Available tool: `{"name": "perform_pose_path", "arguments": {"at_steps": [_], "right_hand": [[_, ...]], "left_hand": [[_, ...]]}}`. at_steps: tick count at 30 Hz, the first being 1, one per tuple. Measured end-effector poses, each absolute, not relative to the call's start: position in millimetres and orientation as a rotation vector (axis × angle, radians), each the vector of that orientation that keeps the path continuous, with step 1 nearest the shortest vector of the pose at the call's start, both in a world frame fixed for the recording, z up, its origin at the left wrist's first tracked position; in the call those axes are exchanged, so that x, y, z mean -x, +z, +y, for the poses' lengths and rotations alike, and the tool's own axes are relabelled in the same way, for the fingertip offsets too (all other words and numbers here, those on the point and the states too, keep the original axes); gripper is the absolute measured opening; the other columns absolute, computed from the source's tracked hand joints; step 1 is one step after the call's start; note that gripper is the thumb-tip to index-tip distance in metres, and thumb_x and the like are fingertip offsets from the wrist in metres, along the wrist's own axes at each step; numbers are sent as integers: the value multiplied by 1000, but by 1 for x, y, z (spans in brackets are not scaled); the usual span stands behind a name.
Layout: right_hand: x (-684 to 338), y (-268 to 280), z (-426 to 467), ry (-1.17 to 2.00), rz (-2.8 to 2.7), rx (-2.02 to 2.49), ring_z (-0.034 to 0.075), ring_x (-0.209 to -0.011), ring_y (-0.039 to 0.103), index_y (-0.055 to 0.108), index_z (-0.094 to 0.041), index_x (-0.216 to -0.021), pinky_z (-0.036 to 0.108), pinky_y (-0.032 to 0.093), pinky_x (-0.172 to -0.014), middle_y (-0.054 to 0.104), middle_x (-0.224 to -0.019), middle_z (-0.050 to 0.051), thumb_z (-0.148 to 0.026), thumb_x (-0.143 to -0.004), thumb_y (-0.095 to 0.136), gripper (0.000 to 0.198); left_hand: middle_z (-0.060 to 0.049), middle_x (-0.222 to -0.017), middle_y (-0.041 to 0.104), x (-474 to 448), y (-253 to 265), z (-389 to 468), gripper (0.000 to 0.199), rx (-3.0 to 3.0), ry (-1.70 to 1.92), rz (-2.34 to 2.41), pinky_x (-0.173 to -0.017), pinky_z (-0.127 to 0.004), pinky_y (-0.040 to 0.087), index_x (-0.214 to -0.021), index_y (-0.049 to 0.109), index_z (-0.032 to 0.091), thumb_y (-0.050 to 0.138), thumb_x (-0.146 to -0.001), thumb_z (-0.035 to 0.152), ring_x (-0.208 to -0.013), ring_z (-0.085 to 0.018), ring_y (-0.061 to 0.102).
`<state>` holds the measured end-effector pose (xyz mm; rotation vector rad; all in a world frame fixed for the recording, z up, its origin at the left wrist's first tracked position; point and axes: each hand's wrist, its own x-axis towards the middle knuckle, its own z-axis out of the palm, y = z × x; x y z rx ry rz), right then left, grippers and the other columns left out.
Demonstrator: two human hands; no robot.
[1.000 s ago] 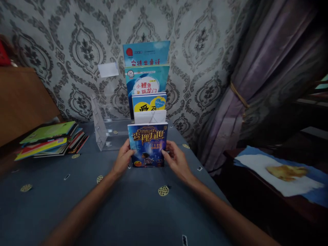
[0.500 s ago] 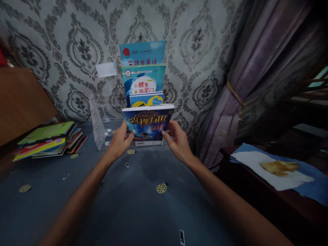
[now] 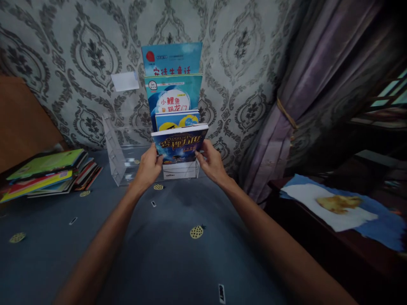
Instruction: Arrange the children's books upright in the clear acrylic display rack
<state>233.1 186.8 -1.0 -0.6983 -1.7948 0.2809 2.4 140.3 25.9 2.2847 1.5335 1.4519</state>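
Note:
Between my two hands is a dark blue book (image 3: 179, 145) with gold lettering that appears upside down. My left hand (image 3: 150, 164) grips its left edge, thumb on the front cover. On the right edge my right hand (image 3: 212, 161) holds it the same way. The book is at the front of a clear acrylic rack (image 3: 114, 159), just above a white label strip at its base. Behind it rise a blue book with yellow shapes (image 3: 177, 120), a teal book (image 3: 174, 95) and a taller light blue book (image 3: 171, 59), stepped upward. The rack's left section shows no books.
A pile of books and magazines (image 3: 47, 169) lies at the left, near a brown board (image 3: 28, 123). Patterned wallpaper (image 3: 95, 51) backs the blue tablecloth (image 3: 159, 254). A tied curtain (image 3: 270, 140) hangs right, beside a dark stand bearing white and blue sheets (image 3: 330, 212) with a yellowish piece.
Both hands have carried the dark blue book slightly farther in toward the rack, so more of the white label strip shows beneath it. The whole view has shifted a little.

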Motion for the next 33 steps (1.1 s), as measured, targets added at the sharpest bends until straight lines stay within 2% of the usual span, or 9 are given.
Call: {"name": "perform_pose_path", "arguments": {"at_steps": [9,12,16,23,29,33], "right_hand": [[-236,-14,196,272,-1834,841,27,-99,65,49,-23,-131,45,58,-84,67,-110,9,-26,-93,48,38],[-237,-16,196,195,-1842,882,27,-101,62,54,-21,-123,42,58,-81,62,-111,11,-24,-90,50,33],[-239,-21,196,91,-1883,1016,26,-90,61,59,-22,-106,43,56,-78,59,-102,9,-25,-86,57,20],[-235,-28,190,127,-1812,1097,25,-83,63,50,-19,-130,42,54,-76,64,-96,8,-24,-85,54,46],[-233,-24,197,131,-1763,1123,25,-85,64,57,-18,-123,42,55,-74,62,-104,12,-30,-84,56,41],[-232,-23,201,173,-1736,1087,25,-81,65,59,-20,-118,43,56,-72,62,-105,11,-29,-84,56,36]], "left_hand": [[-9,-103,67,-4,17,149,24,-2326,1382,1575,-90,-44,52,-106,52,21,53,-85,8,-101,-27,65],[-8,-100,66,-6,14,151,21,-2323,1403,1608,-89,-43,52,-102,51,21,53,-86,8,-99,-26,64],[-8,-104,63,-8,8,152,25,-2313,1426,1644,-90,-43,51,-107,48,21,51,-86,7,-102,-26,63],[-9,-105,59,-13,-3,153,20,-2220,1298,1848,-85,-40,51,-103,43,21,53,-88,12,-98,-26,62],[-14,-108,64,-21,-6,146,22,-2160,1041,2030,-79,-37,50,-110,37,20,52,-94,18,-98,-29,67],[-13,-100,68,-25,-6,144,18,-2125,898,2131,-75,-36,50,-108,35,21,48,-97,22,-92,-29,70]]}}
